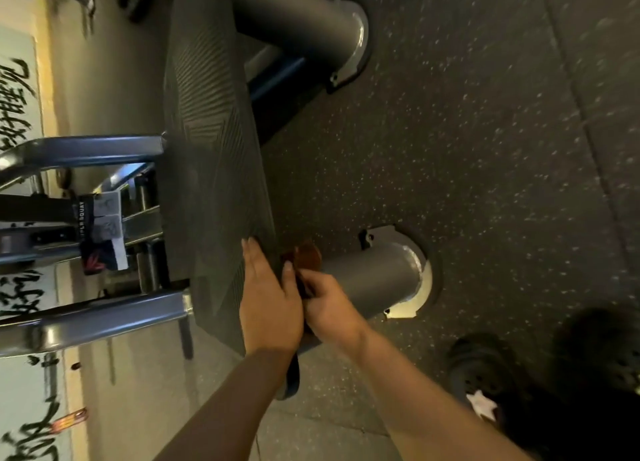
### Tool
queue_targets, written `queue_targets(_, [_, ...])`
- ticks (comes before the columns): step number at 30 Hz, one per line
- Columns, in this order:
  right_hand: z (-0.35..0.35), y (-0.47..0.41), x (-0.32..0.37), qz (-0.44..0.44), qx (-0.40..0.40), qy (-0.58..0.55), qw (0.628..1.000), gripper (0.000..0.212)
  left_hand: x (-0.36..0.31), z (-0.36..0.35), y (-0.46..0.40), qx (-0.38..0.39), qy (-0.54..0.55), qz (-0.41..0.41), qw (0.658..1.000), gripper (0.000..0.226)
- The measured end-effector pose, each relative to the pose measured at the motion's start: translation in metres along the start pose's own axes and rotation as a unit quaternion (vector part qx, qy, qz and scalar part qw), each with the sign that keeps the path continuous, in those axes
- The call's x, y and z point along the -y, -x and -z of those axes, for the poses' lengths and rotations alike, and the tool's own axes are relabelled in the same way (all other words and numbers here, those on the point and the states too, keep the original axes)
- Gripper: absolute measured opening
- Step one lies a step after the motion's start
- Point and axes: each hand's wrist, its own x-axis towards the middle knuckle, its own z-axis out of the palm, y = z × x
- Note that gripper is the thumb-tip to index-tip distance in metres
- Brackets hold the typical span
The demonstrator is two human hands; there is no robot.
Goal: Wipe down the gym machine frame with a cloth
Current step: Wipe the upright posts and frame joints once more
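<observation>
The left hand (268, 301) lies flat, fingers straight, on the ribbed footplate (211, 142) of the machine. Just beside it, the right hand (329, 308) grips what looks like a brown cloth (306, 258) at the plate's edge, near a grey frame tube (374, 280).

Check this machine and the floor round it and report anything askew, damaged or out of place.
Nothing stands out. The ribbed footplate looks intact, and both grey posts sit in their floor flanges. The left hand lies flat on the footplate's edge; the right hand holds a brown cloth there. The speckled floor shows no spill.
</observation>
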Motion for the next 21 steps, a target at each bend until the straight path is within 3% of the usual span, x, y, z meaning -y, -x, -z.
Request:
queue_targets(4, [0.01, 0.031, 0.027, -0.064, -0.029, -0.016, 0.997, 0.032, -0.034, 0.01, 0.01, 0.014, 0.067, 0.054, 0.996, 0.073])
queue_targets(9, [0.028, 0.058, 0.126, -0.016, -0.078, -0.086, 0.993, 0.031, -0.111, 0.033, 0.031, 0.003, 0.188, -0.012, 0.982, 0.048])
queue_targets(11, [0.038, 0.06, 0.165, -0.008, -0.098, -0.081, 0.992, 0.036, -0.14, 0.046, 0.022, 0.041, 0.282, 0.029, 0.958, 0.04])
queue_targets(15, [0.049, 0.047, 0.23, 0.031, -0.106, -0.056, 0.992, 0.042, -0.19, 0.066, -0.01, 0.109, 0.458, 0.114, 0.875, 0.036])
queue_targets(18, [0.048, 0.024, 0.266, 0.044, -0.128, -0.011, 0.991, 0.039, -0.213, 0.067, -0.045, 0.086, 0.474, 0.159, 0.862, 0.027])
queue_targets(21, [0.05, -0.016, 0.293, 0.071, -0.237, 0.208, 0.946, 0.051, -0.232, 0.069, -0.096, 0.041, 0.462, 0.2, 0.863, 0.023])
